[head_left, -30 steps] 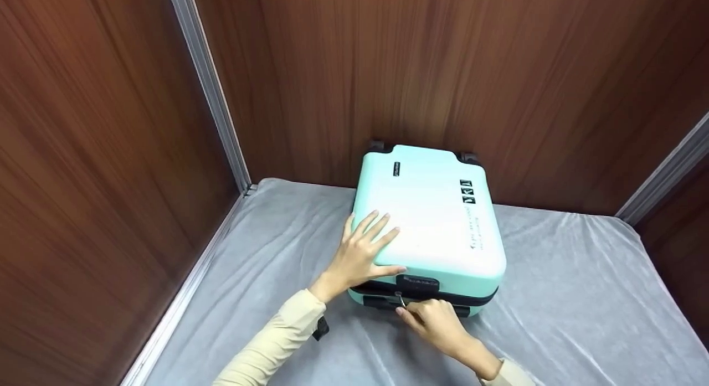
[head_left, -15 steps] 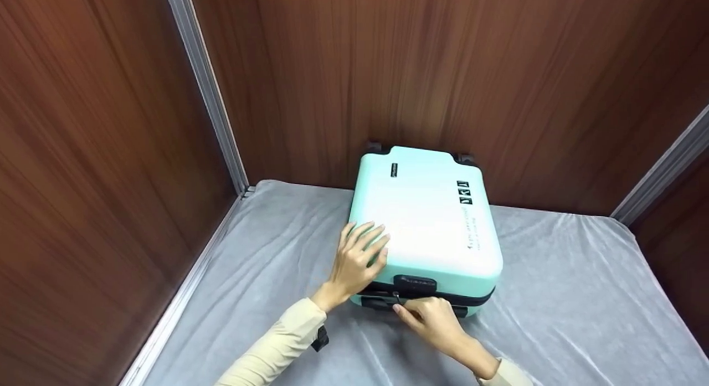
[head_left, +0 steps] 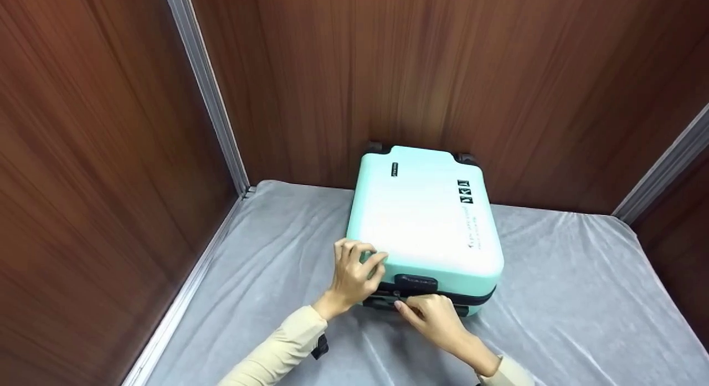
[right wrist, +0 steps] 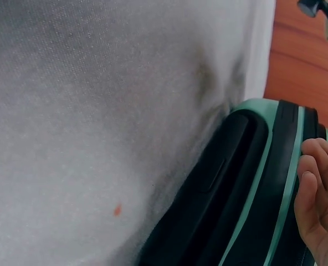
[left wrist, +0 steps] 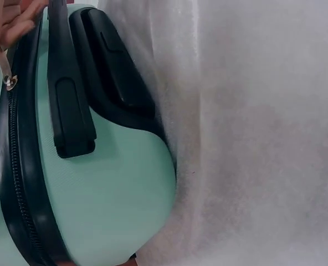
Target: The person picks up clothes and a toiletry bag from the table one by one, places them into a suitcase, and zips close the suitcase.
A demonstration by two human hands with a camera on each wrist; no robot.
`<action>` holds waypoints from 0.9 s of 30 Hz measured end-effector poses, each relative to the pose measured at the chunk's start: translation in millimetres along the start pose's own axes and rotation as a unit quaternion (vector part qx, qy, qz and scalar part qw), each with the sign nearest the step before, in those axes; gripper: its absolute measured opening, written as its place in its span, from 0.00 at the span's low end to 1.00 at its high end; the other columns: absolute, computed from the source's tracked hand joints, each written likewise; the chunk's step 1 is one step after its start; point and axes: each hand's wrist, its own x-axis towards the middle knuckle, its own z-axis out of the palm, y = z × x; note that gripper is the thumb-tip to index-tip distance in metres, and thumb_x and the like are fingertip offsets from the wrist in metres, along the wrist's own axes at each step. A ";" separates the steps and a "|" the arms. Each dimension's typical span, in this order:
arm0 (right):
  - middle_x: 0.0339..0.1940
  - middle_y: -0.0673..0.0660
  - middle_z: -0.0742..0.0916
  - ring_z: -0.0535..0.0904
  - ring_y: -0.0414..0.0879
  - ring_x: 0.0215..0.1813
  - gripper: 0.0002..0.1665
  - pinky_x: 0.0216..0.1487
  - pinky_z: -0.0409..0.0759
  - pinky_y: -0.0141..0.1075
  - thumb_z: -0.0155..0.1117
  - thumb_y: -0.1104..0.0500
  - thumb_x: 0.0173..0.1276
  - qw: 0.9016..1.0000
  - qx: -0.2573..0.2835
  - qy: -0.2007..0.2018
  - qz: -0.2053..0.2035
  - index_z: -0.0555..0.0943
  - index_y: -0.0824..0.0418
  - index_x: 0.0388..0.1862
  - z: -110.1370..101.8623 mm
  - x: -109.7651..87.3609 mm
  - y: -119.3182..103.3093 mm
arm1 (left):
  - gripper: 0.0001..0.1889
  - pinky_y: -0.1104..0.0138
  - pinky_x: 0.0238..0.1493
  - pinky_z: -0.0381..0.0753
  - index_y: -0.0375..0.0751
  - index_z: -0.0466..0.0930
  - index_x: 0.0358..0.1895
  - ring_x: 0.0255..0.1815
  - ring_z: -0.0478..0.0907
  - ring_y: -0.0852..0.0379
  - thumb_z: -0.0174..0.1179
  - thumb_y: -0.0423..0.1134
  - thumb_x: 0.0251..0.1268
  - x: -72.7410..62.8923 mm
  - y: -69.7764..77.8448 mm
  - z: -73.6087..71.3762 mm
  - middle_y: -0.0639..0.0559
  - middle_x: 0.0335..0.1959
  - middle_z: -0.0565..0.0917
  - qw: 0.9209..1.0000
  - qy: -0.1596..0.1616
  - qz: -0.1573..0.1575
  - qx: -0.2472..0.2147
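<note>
A mint-green hard-shell suitcase point(head_left: 426, 214) lies flat, its wheels toward the back wall. My left hand point(head_left: 354, 275) rests at its near left corner, fingers bent with the tips on the lid's edge. At the front side my right hand point(head_left: 435, 319) pinches the zipper pull point(left wrist: 4, 64), just below the black badge point(head_left: 415, 282). The left wrist view shows the slider point(left wrist: 10, 82) on the black zipper point(left wrist: 17, 177), its teeth meshed below it. A black carry handle point(left wrist: 72, 111) runs beside the zipper. Curled fingers point(right wrist: 308, 194) of my right hand show in the right wrist view.
Grey cloth point(head_left: 282, 253) covers the surface under the suitcase. Brown wood-grain panels point(head_left: 332, 70) rise behind and on both sides, joined by metal corner posts point(head_left: 205, 81). A small black object point(head_left: 320, 347) sits beside my left sleeve point(head_left: 277, 347).
My left hand has drawn back from the lid toward the near left corner, its spread fingers now bent. My right hand stays at the zipper pull, nearly in place.
</note>
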 end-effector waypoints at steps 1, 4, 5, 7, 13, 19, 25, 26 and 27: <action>0.12 0.32 0.59 0.51 0.25 0.14 0.29 0.17 0.52 0.24 0.64 0.52 0.72 1.000 -0.001 0.001 0.001 0.61 0.44 0.13 -0.1 0.1 0.1 | 0.04 0.52 0.47 0.62 0.46 0.82 0.35 0.39 0.65 0.51 0.58 0.34 0.60 -1.7 1.1 0.0 0.49 0.37 0.74 1.000 -0.001 0.002 0.001; 0.12 0.33 0.59 0.51 0.26 0.14 0.29 0.17 0.53 0.25 0.63 0.51 0.73 1.000 -0.002 0.003 0.004 0.61 0.44 0.13 -0.4 0.5 0.6 | 0.05 0.54 0.46 0.62 0.47 0.81 0.34 0.37 0.64 0.52 0.60 0.33 0.54 -7.2 5.1 -0.8 0.50 0.36 0.73 1.000 -0.013 0.015 0.001; 0.13 0.33 0.59 0.51 0.26 0.15 0.29 0.17 0.53 0.25 0.63 0.52 0.72 1.000 -0.001 0.005 0.003 0.61 0.44 0.13 -0.5 0.6 0.6 | 0.05 0.55 0.45 0.62 0.47 0.81 0.33 0.37 0.64 0.52 0.61 0.33 0.52 -9.6 6.3 -1.2 0.51 0.36 0.73 1.000 -0.020 0.022 0.001; 0.13 0.33 0.59 0.51 0.26 0.15 0.29 0.17 0.52 0.24 0.64 0.52 0.72 1.000 0.001 0.008 0.000 0.61 0.45 0.13 -0.4 0.8 0.9 | 0.07 0.57 0.44 0.63 0.47 0.81 0.32 0.36 0.64 0.53 0.62 0.34 0.48 -14.5 8.3 -2.0 0.51 0.36 0.73 0.999 -0.034 0.038 -0.001; 0.13 0.33 0.60 0.52 0.25 0.15 0.29 0.18 0.51 0.21 0.65 0.53 0.71 1.000 0.010 0.011 -0.010 0.61 0.45 0.14 0.4 1.6 1.7 | 0.09 0.67 0.34 0.66 0.45 0.80 0.33 0.30 0.64 0.55 0.60 0.31 0.45 -26.4 13.4 -3.5 0.51 0.31 0.70 0.995 -0.062 0.073 -0.036; 0.14 0.33 0.60 0.54 0.26 0.16 0.29 0.18 0.52 0.21 0.65 0.53 0.71 1.000 0.013 0.007 -0.006 0.62 0.45 0.14 0.4 2.0 2.1 | 0.10 0.80 0.20 0.65 0.42 0.81 0.35 0.19 0.66 0.65 0.59 0.30 0.46 -33.2 18.5 -2.3 0.57 0.23 0.74 0.988 -0.109 0.063 -0.090; 0.14 0.32 0.61 0.56 0.26 0.16 0.28 0.18 0.55 0.23 0.65 0.53 0.71 1.000 0.002 0.005 -0.002 0.62 0.44 0.14 1.0 1.1 4.8 | 0.04 0.80 0.16 0.62 0.46 0.79 0.28 0.13 0.66 0.69 0.59 0.33 0.48 -30.9 21.8 -0.9 0.62 0.16 0.75 0.974 -0.181 0.052 -0.125; 0.14 0.32 0.61 0.56 0.26 0.15 0.28 0.18 0.56 0.23 0.65 0.53 0.71 1.000 0.001 0.005 -0.002 0.62 0.43 0.14 1.2 1.0 5.7 | 0.03 0.80 0.16 0.59 0.47 0.78 0.27 0.12 0.64 0.70 0.60 0.33 0.48 -30.0 22.5 -0.5 0.63 0.15 0.73 0.973 -0.190 0.047 -0.125; 0.14 0.32 0.61 0.56 0.27 0.15 0.28 0.17 0.56 0.24 0.66 0.53 0.71 1.000 -0.001 0.006 -0.002 0.62 0.43 0.14 1.3 1.0 6.6 | 0.04 0.81 0.15 0.56 0.48 0.76 0.25 0.12 0.61 0.70 0.60 0.34 0.48 -29.0 23.4 -0.1 0.63 0.14 0.72 0.971 -0.200 0.041 -0.123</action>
